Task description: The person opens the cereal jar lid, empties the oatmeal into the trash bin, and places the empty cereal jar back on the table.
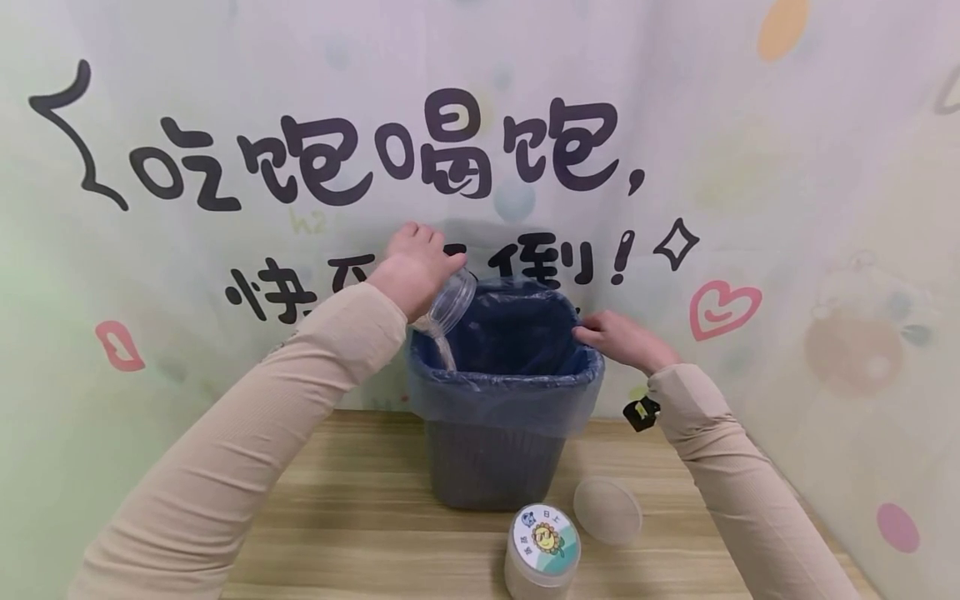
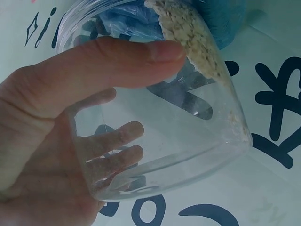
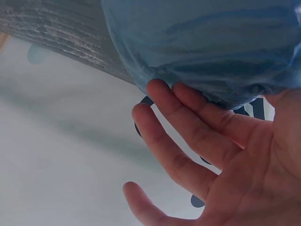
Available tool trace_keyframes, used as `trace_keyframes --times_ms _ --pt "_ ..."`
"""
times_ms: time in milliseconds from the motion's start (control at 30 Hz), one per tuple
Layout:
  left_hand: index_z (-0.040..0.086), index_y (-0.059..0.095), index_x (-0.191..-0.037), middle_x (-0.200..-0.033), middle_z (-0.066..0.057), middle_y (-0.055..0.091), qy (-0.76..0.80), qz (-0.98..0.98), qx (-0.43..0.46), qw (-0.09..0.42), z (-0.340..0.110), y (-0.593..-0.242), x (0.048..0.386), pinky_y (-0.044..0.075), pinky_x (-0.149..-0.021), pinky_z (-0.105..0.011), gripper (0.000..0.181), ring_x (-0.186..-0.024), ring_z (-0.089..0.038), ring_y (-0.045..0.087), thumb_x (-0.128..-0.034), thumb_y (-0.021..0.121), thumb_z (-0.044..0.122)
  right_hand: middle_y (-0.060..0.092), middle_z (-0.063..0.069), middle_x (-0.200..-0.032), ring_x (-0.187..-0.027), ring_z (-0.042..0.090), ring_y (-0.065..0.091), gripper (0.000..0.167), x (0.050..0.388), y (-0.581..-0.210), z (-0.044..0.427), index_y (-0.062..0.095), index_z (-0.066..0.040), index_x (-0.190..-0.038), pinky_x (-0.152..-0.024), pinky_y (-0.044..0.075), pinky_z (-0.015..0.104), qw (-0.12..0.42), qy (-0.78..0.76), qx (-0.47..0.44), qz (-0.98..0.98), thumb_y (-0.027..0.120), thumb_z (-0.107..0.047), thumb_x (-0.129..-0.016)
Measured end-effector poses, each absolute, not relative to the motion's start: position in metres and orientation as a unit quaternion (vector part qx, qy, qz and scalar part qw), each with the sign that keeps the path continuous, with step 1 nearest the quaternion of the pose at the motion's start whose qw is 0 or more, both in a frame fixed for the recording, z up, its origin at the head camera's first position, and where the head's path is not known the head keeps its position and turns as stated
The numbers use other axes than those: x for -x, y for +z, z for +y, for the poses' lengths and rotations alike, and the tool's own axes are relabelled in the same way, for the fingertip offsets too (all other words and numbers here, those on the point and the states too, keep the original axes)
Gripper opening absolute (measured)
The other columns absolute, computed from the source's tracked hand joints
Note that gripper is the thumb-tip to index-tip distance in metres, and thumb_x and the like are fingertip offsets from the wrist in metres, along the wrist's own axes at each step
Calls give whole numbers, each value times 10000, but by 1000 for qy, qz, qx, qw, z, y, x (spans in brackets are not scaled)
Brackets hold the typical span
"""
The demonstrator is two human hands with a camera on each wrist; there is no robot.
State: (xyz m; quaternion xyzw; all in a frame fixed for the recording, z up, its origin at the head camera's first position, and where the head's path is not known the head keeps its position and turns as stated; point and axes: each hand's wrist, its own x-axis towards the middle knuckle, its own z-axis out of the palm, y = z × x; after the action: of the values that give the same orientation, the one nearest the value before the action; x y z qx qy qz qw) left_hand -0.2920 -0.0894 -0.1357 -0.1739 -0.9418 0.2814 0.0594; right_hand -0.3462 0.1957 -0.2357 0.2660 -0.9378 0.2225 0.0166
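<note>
My left hand (image 1: 414, 268) grips a clear plastic jar (image 1: 456, 302) tipped mouth-down over the left side of a trash bin (image 1: 495, 471). Pale flakes (image 1: 444, 348) fall from the jar into the bin. In the left wrist view, more flakes (image 2: 186, 35) slide along the jar wall near its mouth, with the thumb across the near side and fingers behind. A blue plastic liner (image 1: 510, 404) is folded over the bin's rim. My right hand (image 1: 622, 340) holds the bin's right rim through the liner, its thumb over the edge and its fingers (image 3: 193, 125) outside.
A lidded jar (image 1: 543, 550) with a sunflower label stands in front of the bin on the wooden table (image 1: 360, 508). Beside it lies a round translucent lid (image 1: 607, 510). Behind the bin hangs a printed backdrop (image 1: 337, 67). A small black object (image 1: 641, 413) shows by the right wrist.
</note>
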Motion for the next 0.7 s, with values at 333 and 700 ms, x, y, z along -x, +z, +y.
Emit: trace_keyframes --times_ms 333,700 --pt "199 324 -1490 -1431 -213 364 285 -941 175 60 -85 -135 292 241 -1094 -472 911 -1308 -368 338 -721 812 157 428 -4 -658 -622 169 448 247 345 -235 196 586 -19 -793 -588 337 307 16 227 -266 -937 483 -143 -980" --pt "210 332 -1472 -1425 -207 361 294 -939 168 56 -82 -137 294 241 -1088 -473 875 -1301 -366 337 -732 796 154 429 -6 -657 -622 168 449 256 346 -236 197 591 -16 -798 -587 339 309 19 224 -271 -936 489 -155 -986"
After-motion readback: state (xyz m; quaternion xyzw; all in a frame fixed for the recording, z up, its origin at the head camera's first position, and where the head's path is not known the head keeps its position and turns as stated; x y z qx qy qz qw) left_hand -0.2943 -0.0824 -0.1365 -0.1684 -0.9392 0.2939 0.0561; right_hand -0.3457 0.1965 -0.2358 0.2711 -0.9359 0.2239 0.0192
